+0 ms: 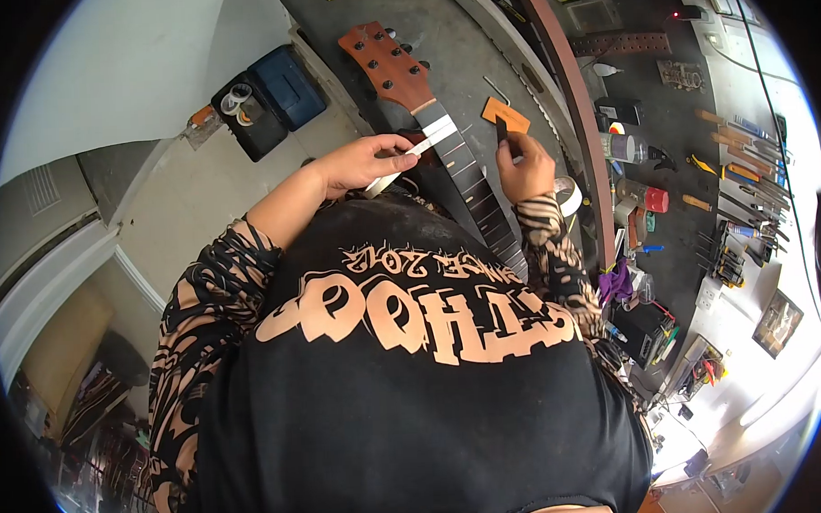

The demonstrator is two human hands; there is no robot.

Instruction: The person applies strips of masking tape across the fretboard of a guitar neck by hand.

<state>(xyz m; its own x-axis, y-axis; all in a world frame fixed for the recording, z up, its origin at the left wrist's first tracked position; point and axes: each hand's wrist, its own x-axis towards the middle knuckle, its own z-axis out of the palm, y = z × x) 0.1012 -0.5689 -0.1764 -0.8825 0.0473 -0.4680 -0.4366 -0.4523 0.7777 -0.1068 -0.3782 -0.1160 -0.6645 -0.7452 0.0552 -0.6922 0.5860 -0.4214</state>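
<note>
Guitar neck (467,175), grey workbench (458,60), tool-lined wall (735,87)

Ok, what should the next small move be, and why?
I'd probably have the left hand smooth the white strip down onto the fretboard: it grips the strip, which reaches the fretboard near the headstock, while the right hand is occupied, holding a dark flat piece at the orange block.
</note>
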